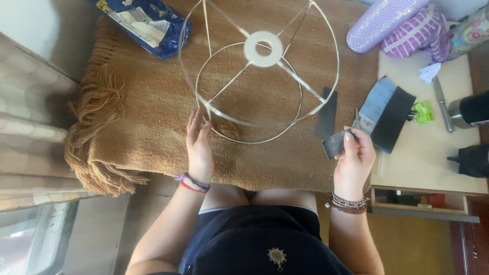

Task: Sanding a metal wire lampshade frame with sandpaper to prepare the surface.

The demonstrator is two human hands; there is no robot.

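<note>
A bare wire lampshade frame (265,86) with a white centre ring (263,49) lies on a brown fringed blanket (153,127). My left hand (199,147) rests against the frame's near left rim, fingers touching the wire. To the right, my right hand (354,158) pinches a small dark grey piece of sandpaper (335,144) between thumb and fingers, just clear of the frame. Another dark strip (327,113) lies on the blanket by the frame's right edge.
A blue plastic bag (145,23) lies at the blanket's far left. On the cream table (428,153) to the right sit blue and black sheets (387,112), a green clip (422,112), a knife (442,104), sparkly purple items (392,23) and dark containers (471,109).
</note>
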